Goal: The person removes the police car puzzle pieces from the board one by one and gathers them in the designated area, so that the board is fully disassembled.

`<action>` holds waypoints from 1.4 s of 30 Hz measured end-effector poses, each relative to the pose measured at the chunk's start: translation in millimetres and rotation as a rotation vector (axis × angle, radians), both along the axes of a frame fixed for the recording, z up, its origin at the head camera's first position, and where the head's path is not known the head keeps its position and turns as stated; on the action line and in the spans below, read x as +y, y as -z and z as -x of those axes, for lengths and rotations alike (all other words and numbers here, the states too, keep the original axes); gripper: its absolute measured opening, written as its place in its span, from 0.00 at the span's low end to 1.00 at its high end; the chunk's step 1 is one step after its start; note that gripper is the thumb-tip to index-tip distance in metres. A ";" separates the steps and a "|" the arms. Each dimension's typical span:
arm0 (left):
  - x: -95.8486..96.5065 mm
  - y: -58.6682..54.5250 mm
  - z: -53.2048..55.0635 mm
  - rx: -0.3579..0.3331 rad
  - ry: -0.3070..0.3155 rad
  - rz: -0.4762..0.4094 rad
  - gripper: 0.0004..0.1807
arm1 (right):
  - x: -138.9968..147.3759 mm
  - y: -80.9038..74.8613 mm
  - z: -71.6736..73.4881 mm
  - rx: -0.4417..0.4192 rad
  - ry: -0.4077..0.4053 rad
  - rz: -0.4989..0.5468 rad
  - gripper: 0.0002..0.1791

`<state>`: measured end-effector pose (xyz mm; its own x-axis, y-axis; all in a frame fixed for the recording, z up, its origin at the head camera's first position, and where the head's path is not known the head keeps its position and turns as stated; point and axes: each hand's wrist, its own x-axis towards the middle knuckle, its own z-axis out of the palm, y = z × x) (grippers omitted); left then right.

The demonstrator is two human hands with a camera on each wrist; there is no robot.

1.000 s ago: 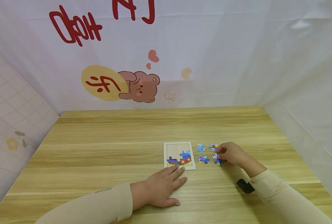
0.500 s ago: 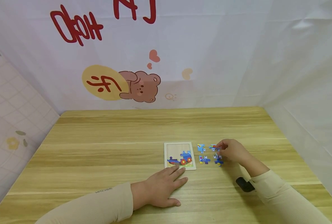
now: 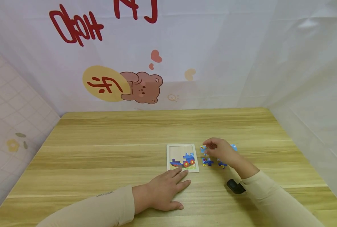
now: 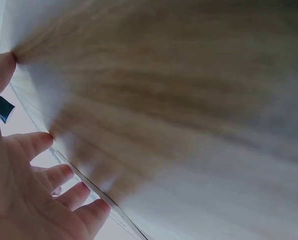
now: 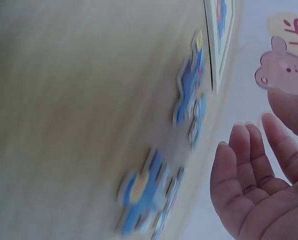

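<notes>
A small puzzle board (image 3: 168, 157) with a pale border lies on the table, partly filled with pieces of a blue train with red wheels. My left hand (image 3: 165, 190) lies flat, its fingertips on the board's near edge. My right hand (image 3: 223, 153) hovers over loose puzzle pieces right of the board; in the right wrist view the right hand (image 5: 263, 185) has fingers and thumb apart, holding nothing. Below it are a light-blue piece (image 3: 202, 147), a blue piece (image 3: 207, 162) and another blue piece (image 3: 221, 164). A further light-blue piece (image 3: 234, 147) shows behind the hand, which hides others.
The wood-grain table (image 3: 106, 151) meets a white cloth backdrop (image 3: 219, 47) printed with a bear and red characters. A black object (image 3: 235, 186) sits at the right wrist, beside the sleeve cuff.
My right hand has moved left from the right-hand pieces to above the upper-left one, uncovering a light-blue piece at the far right. My left hand stays put.
</notes>
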<state>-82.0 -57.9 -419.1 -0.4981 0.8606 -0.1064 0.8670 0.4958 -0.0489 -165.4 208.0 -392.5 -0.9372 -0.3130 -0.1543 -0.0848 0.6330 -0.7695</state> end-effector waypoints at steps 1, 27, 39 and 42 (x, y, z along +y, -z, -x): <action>0.0 -0.2 0.0 -0.001 0.000 0.002 0.40 | -3.3 0.6 0.3 -0.004 0.000 -0.001 0.17; -2.1 3.3 -1.0 0.053 0.021 -0.021 0.40 | -54.6 7.9 4.6 -0.028 -0.098 -0.182 0.12; -1.9 4.2 -0.3 0.064 0.030 -0.039 0.39 | -60.5 8.4 6.3 -0.010 -0.142 -0.237 0.12; -1.7 3.9 -0.4 0.066 0.030 -0.043 0.39 | -61.7 7.9 6.1 0.006 -0.160 -0.235 0.12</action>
<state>-81.7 -59.6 -423.0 -0.4764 0.8784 -0.0374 0.8773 0.4722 -0.0855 -171.5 146.3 -400.4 -0.8795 -0.4136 -0.2353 -0.2021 0.7724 -0.6022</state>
